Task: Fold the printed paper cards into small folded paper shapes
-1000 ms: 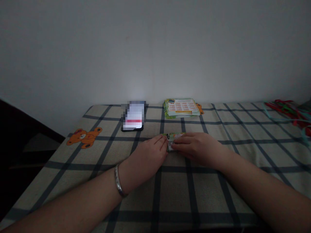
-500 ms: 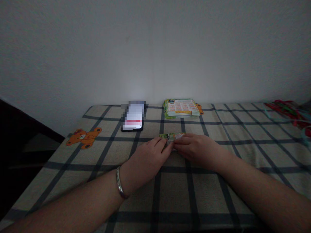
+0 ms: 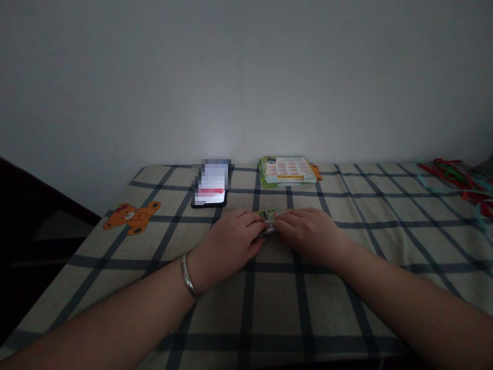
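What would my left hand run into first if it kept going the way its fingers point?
The small folded paper, touching the fingertips of the left hand; right behind it, probably the right hand.

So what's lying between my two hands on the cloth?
A small folded paper, printed green. The left hand and right hand each grip an end of it against the checked cloth. It shows in the head view.

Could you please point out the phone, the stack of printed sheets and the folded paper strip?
phone (image 3: 211, 184): head view, middle of its lit screen.
stack of printed sheets (image 3: 287, 169): head view, centre of top sheet.
folded paper strip (image 3: 270, 216): head view, its exposed middle.
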Available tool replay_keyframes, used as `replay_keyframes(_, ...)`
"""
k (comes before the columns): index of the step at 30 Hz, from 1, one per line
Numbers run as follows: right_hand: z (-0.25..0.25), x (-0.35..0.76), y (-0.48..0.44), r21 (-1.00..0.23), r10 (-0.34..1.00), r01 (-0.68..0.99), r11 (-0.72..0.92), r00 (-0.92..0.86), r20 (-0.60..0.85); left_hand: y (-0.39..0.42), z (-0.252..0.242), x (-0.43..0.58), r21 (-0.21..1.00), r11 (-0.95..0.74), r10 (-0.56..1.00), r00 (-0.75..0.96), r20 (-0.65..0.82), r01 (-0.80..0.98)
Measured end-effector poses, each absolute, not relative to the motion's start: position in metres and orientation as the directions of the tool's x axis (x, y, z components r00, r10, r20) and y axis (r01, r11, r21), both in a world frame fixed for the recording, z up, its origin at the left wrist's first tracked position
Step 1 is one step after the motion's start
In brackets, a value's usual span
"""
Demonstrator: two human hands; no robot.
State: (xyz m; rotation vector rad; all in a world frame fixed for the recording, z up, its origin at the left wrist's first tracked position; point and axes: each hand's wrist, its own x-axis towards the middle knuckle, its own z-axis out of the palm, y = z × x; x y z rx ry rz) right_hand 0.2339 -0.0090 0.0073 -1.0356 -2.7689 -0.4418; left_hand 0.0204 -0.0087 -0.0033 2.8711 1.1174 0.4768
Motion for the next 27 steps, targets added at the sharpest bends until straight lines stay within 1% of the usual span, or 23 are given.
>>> replay_keyframes(3,0.006,0.237,-0.005,0.203,0.592,0.668,0.716,-0.736,0.329,-0.007,-0.005,0.019,0.182,-0.712,0.698,0.656,0.287,0.678)
replay_keyframes(6,0.007,0.242,-0.002,0.188,0.562,0.658,0.729,-0.733,0.383,-0.007,-0.004,0.019,0.236,-0.672,0.736,0.599,0.315,0.702)
replay_keyframes(8,0.008,0.244,-0.001,0.201,0.519,0.639,0.742,-0.739,0.43,-0.006,-0.004,0.019,0.338,-0.635,0.77,0.539,0.341,0.694)
replay_keyframes(11,0.009,0.246,-0.003,0.256,0.415,0.606,0.753,-0.739,0.531,-0.003,-0.004,0.016,0.536,-0.565,0.825,0.44,0.354,0.628)
replay_keyframes(12,0.009,0.246,-0.004,0.279,0.372,0.593,0.755,-0.738,0.563,-0.002,-0.005,0.015,0.589,-0.543,0.839,0.419,0.347,0.598)
replay_keyframes(14,0.009,0.245,-0.006,0.317,0.298,0.567,0.76,-0.738,0.606,0.0,-0.006,0.014,0.653,-0.479,0.877,0.363,0.316,0.587)
replay_keyframes(16,0.009,0.244,-0.007,0.351,0.243,0.537,0.767,-0.75,0.615,0.002,-0.006,0.015,0.673,-0.428,0.9,0.35,0.259,0.604)
replay_keyframes(18,0.009,0.241,-0.006,0.36,0.238,0.516,0.777,-0.77,0.592,0.005,-0.007,0.016,0.691,-0.394,0.911,0.354,0.21,0.606)
replay_keyframes(20,0.009,0.239,-0.004,0.314,0.301,0.519,0.795,-0.788,0.537,0.007,-0.007,0.017,0.739,-0.356,0.922,0.344,0.178,0.572)
replay_keyframes(22,0.009,0.238,-0.002,0.213,0.394,0.534,0.818,-0.79,0.471,0.009,-0.008,0.017,0.786,-0.314,0.934,0.321,0.156,0.532)
replay_keyframes(23,0.008,0.237,-0.001,0.15,0.433,0.541,0.827,-0.785,0.443,0.009,-0.008,0.017,0.792,-0.302,0.938,0.311,0.15,0.53)
replay_keyframes(25,0.008,0.237,0.001,0.027,0.499,0.565,0.824,-0.749,0.436,0.008,-0.008,0.016,0.771,-0.308,0.939,0.309,0.151,0.558)
replay_keyframes(27,0.006,0.237,0.004,-0.084,0.57,0.612,0.786,-0.667,0.48,0.007,-0.008,0.015,0.734,-0.337,0.931,0.325,0.166,0.59)
